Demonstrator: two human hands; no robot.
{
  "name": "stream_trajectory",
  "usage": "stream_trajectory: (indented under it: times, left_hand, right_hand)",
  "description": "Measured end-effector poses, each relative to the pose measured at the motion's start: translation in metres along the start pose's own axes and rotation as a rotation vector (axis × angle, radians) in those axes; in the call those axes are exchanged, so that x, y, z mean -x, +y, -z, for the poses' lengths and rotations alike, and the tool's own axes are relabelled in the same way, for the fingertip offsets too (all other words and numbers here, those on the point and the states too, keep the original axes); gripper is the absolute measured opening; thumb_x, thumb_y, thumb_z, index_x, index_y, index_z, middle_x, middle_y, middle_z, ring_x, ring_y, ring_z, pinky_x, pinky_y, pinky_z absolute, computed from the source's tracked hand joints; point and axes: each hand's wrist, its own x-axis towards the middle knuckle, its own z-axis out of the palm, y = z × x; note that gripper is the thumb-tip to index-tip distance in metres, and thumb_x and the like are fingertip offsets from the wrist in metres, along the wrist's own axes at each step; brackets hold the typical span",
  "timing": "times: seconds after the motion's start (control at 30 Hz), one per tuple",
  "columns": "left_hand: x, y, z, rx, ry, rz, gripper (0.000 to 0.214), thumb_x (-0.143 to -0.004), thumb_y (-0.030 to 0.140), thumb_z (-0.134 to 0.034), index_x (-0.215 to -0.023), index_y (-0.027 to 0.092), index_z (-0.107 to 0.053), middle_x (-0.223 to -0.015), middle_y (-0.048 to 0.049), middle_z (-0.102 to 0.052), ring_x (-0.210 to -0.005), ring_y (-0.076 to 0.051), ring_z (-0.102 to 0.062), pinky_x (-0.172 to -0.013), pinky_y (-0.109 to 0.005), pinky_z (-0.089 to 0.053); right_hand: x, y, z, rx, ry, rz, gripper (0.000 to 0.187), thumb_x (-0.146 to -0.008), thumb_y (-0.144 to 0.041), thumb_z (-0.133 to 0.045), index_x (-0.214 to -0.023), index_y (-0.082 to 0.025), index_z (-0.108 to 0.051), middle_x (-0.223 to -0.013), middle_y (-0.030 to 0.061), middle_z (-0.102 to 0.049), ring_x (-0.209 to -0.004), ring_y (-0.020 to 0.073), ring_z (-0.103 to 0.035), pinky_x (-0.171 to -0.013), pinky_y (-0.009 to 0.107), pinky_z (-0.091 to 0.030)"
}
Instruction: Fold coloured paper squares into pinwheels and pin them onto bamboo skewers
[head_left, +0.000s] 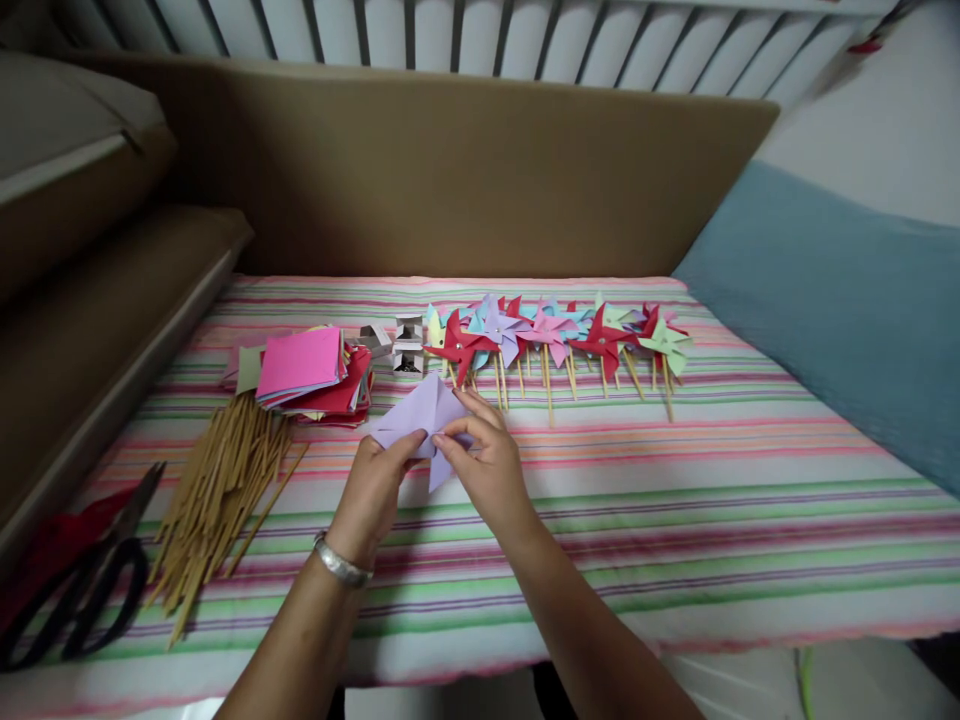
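Both hands hold a lavender paper pinwheel (426, 408), partly folded, above the striped cloth. My left hand (377, 485) grips its lower left side, thumb pressed near the centre. My right hand (487, 450) pinches paper at the centre between thumb and index finger; whether something small is in that pinch I cannot make out. One corner of the sheet points down between the hands. Just behind are small open boxes (409, 330), one with small dark items inside. A row of finished paper pinwheels (551, 330) on sticks lies behind my right hand.
Stacked coloured paper (300, 370) lies left of the hands. A pile of thin wooden sticks (217, 490) and black-handled scissors (97, 590) are at the left. A brown board (450, 170) stands behind, brown cushions (90, 290) left, a blue cushion (840, 310) right.
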Motion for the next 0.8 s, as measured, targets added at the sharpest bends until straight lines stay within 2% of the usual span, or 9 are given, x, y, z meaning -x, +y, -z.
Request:
stream_trajectory:
  times: [0.17,0.33,0.4,0.53,0.8]
  left_hand:
    - [0.0001,-0.0026,0.0004,0.03,0.028,0.028,0.013,-0.066,0.019,-0.069,-0.078,0.013,-0.069,-0.077,-0.0041,-0.071,-0.07,-0.016,-0.063,-0.065,-0.025,-0.048]
    - [0.0011,-0.0023,0.0013,0.042,0.101,0.06,0.017,-0.064,0.024,-0.072,-0.076,0.013,-0.068,-0.077,-0.004,-0.07,-0.072,-0.016,-0.062,-0.07,-0.028,-0.048]
    - [0.0022,-0.0006,0.0016,0.012,0.053,0.047,0.019,-0.065,0.027,-0.072,-0.078,0.013,-0.069,-0.079,-0.0049,-0.071,-0.075,-0.017,-0.063,-0.072,-0.029,-0.048]
    - [0.0019,0.0005,0.0044,-0.115,-0.144,0.014,0.028,-0.065,0.023,-0.074,-0.091,0.014,-0.071,-0.089,-0.0071,-0.072,-0.083,-0.02,-0.064,-0.078,-0.03,-0.048]
    - [-0.0026,-0.0029,0.0075,-0.128,-0.127,0.006,0.036,-0.059,0.021,-0.078,-0.093,0.015,-0.071,-0.093,-0.0086,-0.073,-0.086,-0.022,-0.065,-0.082,-0.032,-0.048]
  right_hand:
    - [0.0006,0.0007,-0.0013,-0.03,0.02,-0.055,0.004,-0.071,-0.023,-0.066,-0.068,-0.022,-0.065,-0.123,0.0098,-0.057,-0.118,0.0253,-0.048,-0.098,0.044,-0.038]
    - [0.0005,0.0013,-0.003,-0.056,0.038,-0.1,0.005,-0.07,-0.023,-0.066,-0.066,-0.021,-0.063,-0.115,0.0093,-0.06,-0.111,0.0242,-0.052,-0.097,0.042,-0.038]
    - [-0.0001,0.0017,-0.0034,-0.068,0.037,-0.118,0.005,-0.07,-0.022,-0.065,-0.066,-0.021,-0.063,-0.111,0.0087,-0.061,-0.108,0.0237,-0.054,-0.096,0.041,-0.039]
    - [-0.0017,0.0016,-0.0027,-0.082,0.046,-0.161,0.004,-0.068,-0.022,-0.065,-0.065,-0.021,-0.063,-0.107,0.0087,-0.062,-0.106,0.0244,-0.055,-0.093,0.04,-0.04]
    - [-0.0026,-0.0023,0.0022,-0.151,0.006,-0.19,0.007,-0.067,-0.023,-0.066,-0.062,-0.021,-0.062,-0.099,0.0057,-0.063,-0.097,0.023,-0.058,-0.088,0.039,-0.043]
